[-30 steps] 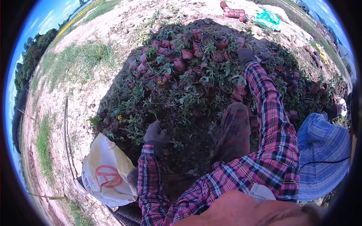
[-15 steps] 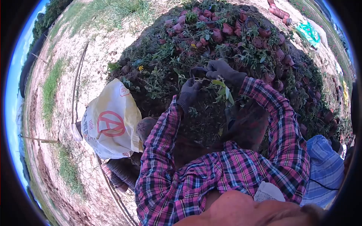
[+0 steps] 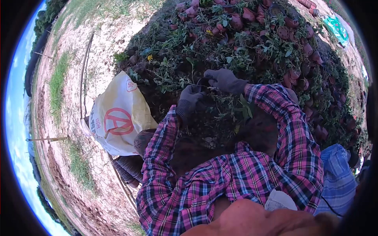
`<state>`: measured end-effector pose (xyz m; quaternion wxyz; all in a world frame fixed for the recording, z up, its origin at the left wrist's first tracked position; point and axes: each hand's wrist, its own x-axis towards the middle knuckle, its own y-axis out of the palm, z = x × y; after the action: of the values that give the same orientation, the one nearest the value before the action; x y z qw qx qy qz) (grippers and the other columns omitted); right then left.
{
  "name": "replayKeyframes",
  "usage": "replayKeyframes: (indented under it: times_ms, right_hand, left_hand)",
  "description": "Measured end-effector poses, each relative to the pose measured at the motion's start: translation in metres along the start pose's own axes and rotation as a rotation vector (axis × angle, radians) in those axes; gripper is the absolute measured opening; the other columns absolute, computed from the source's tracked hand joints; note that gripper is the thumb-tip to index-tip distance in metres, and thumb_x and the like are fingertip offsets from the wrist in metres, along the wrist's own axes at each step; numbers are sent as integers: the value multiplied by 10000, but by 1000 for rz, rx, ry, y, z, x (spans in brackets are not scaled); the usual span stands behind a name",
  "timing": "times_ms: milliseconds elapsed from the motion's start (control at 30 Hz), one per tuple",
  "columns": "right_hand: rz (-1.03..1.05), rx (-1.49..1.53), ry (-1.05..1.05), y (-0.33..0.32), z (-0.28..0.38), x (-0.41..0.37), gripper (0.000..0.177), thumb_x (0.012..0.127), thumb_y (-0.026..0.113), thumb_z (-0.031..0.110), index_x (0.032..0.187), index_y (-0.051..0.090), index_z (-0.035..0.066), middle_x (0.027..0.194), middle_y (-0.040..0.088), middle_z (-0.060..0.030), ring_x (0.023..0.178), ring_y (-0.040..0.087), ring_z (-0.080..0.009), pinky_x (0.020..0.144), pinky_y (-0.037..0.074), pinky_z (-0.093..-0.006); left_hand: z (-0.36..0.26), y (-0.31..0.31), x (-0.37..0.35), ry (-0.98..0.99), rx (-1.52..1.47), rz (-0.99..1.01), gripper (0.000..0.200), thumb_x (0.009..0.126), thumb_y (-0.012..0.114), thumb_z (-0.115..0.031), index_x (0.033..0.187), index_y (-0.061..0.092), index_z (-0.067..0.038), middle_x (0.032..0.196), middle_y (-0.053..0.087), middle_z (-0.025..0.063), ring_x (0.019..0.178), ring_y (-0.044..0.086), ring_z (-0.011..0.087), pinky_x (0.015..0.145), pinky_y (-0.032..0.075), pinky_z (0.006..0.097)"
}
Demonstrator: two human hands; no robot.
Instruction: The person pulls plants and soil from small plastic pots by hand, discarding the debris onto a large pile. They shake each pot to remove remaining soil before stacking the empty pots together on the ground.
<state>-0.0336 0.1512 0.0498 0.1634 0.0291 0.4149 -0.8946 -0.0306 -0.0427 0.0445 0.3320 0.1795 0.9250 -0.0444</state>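
Both hands wear dark grey gloves and meet over a heap of uprooted leafy plants (image 3: 165, 74). My left hand (image 3: 190, 99) is closed, its fingertips pinching something thin and dark, too small to name. Just right of it and slightly higher, my right hand (image 3: 225, 81) is also closed, fingers bent toward the same dark strip between the hands. A leafy green sprig (image 3: 246, 108) lies below my right wrist. Reddish-purple pouches (image 3: 237, 21) with dirt on them are mixed among the plants beyond and to the right.
A white and yellow sack (image 3: 118, 118) with a red letter mark stands left of my left arm. Blue striped cloth (image 3: 338, 173) lies at the lower right. A green plastic bag (image 3: 336, 30) is at the upper right. A long thin pole (image 3: 84, 74) lies on pale ground.
The view has shifted, with the heap appearing closer. My right hand now sits a little lower, and the green sprig that hung beneath it lies farther right and lower.
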Motion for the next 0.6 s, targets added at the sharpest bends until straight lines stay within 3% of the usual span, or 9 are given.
replayKeyframes:
  times_ms: [67, 100, 200, 233, 333, 400, 500, 600]
  right_hand:
    - [8, -76, -29, 5, -1, -1, 249, 796, 549, 203, 1035, 525, 142, 808, 617, -126, 745, 602, -300, 664, 463, -388]
    - [-7, -67, -71, 8, -7, -5, 236, 797, 539, 185, 1026, 518, 135, 795, 612, -131, 722, 596, -311, 642, 458, -393]
    - [57, -88, -36, 23, -9, -11, 243, 796, 494, 175, 1034, 494, 122, 755, 606, -140, 663, 589, -327, 600, 452, -410]
    - [56, -128, -28, 25, -6, -14, 247, 793, 495, 173, 1033, 492, 117, 754, 605, -143, 666, 589, -328, 600, 452, -410]
    - [75, -84, 55, 22, -3, -16, 264, 785, 503, 185, 1034, 482, 97, 754, 601, -158, 703, 593, -332, 627, 462, -399]
    - [79, 9, 76, 18, -7, -15, 257, 773, 501, 173, 1022, 488, 106, 771, 597, -157, 761, 585, -347, 669, 466, -406]
    - [69, 114, -23, 24, -24, -7, 349, 789, 512, 38, 1130, 442, 68, 913, 607, -149, 856, 604, -249, 745, 461, -360]
    - [67, 547, -249, 29, -24, -8, 410, 778, 509, -40, 1168, 433, 62, 1038, 576, -119, 988, 550, -192, 868, 424, -341]
  left_hand:
    - [-2, 1, -1, -70, 66, -32, 243, 742, 665, -54, 929, 518, -2, 764, 589, 66, 583, 578, 152, 459, 495, 302]
    - [-2, 0, 1, -29, 203, -75, 207, 747, 649, -105, 905, 540, -26, 775, 612, 91, 608, 611, 199, 520, 507, 338]
    - [-8, -10, 3, 109, 933, -256, 210, 740, 628, -173, 914, 564, -73, 814, 629, 115, 666, 630, 250, 598, 501, 364]
    - [0, -13, 11, 165, 1038, -285, 230, 732, 611, -228, 928, 566, -117, 852, 633, 123, 739, 629, 285, 653, 486, 382]
    - [5, -11, 16, 216, 1066, -344, 206, 685, 649, -194, 828, 555, -81, 696, 602, 78, 674, 613, 217, 604, 461, 353]
    - [11, -11, 19, 262, 841, -248, 203, 665, 664, -132, 808, 540, -62, 678, 587, 59, 640, 598, 175, 551, 454, 321]
    - [12, -11, 22, 163, 337, -85, 210, 638, 671, -41, 782, 518, -41, 670, 563, 37, 604, 569, 127, 497, 450, 277]
    - [10, -11, 23, 81, -18, 11, 237, 642, 668, 29, 815, 511, -11, 709, 582, 64, 574, 579, 152, 516, 502, 282]
